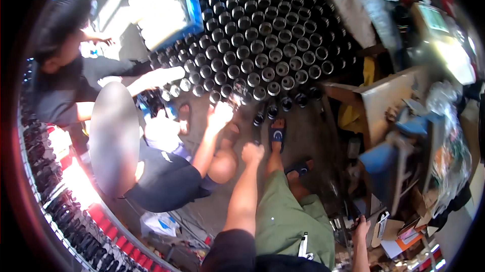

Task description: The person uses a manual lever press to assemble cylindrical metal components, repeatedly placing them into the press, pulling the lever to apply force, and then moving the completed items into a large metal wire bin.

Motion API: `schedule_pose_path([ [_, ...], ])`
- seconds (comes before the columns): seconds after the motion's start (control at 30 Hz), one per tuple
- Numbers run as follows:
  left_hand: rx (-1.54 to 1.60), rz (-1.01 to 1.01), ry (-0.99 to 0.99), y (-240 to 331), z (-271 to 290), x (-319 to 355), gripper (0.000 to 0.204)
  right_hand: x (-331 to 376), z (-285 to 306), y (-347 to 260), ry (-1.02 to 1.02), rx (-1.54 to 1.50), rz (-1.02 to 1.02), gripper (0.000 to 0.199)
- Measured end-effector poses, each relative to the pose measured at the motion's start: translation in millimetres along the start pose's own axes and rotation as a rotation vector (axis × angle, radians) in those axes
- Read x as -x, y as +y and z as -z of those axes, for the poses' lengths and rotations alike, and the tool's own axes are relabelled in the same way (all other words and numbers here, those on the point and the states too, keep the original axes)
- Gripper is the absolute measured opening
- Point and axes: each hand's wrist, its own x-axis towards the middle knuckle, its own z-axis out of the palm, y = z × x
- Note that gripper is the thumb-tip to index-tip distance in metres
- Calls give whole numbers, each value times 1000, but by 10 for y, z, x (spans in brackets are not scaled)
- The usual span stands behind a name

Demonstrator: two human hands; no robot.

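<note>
Cylinders (273,42): massed upright in close slanting rows over the floor (288,153) ahead, dark-sided, with bright ring-like rims facing up; the front ones ending near the feet. On the left, two co-workers in dark tops, one (169,181) low beside the front rows, the other (63,87) farther up. Below centre, own green shorts (290,216). At the right, an open carton (391,105) amid heaped clutter, near a crumpled clear bag (452,161). Up beside the rows, a blue crate (194,4) (contents washed out by glare). On the feet, dark blue sandals (276,137), just short of the front cylinders.

Own left hand (251,154): held out over the floor, below the front cylinders and apart from them, fingers folded into a fist, with a dark bit (257,143) showing at the top (cannot tell whether gripped). Just above and to the left, the nearer co-worker's hand (221,115), close to the front row. Own right hand (360,227): low at the right, well away from the cylinders, beside the clutter, fingers bent; cannot tell how far closed, or on what.
</note>
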Motion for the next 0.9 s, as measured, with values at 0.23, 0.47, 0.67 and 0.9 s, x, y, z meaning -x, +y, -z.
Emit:
schedule_pose_path([
  [0.23,906,-206,-780,-1830,1886,2782,34,50,129,92,-234,-124,19,12],
  [0.47,771,-1154,-230,-268,3014,4782,55,70,294,145,-255,-241,78,16],
  [0.67,1045,-1843,-253,887,3113,5594,41,667,622,-52,287,-40,397,49],
  [0.9,1142,-1676,-426,2412,3016,5216,27,1376,905,862,377,14,524,54],
])
